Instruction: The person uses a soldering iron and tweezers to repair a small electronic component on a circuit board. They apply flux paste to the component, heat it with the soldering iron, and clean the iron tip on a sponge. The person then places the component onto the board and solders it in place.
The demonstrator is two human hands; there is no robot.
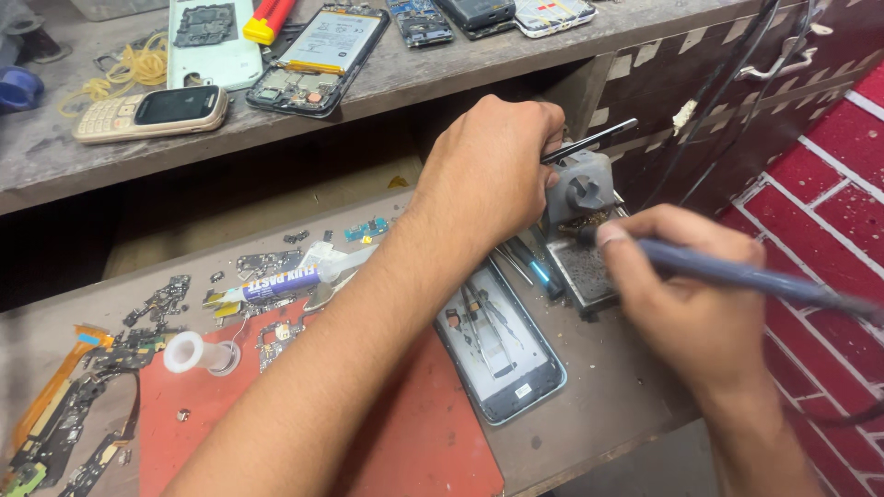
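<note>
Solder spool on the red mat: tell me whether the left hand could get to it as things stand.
Probably yes. The left hand grips tweezers at the iron stand, but the mat around the solder spool lies open beside that forearm.

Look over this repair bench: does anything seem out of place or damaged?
Yes. An opened phone on the shelf lies with its back off, and loose circuit scraps litter the bench's left end beside the red mat.

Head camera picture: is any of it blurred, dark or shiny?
In the head view, the right hand and its blue pen-shaped soldering tool are smeared by motion blur; the left hand and the opened grey phone shell look sharper; the recess under the wooden shelf lies in deep shadow; the beige keypad phone's screen shows mild glare.
</note>
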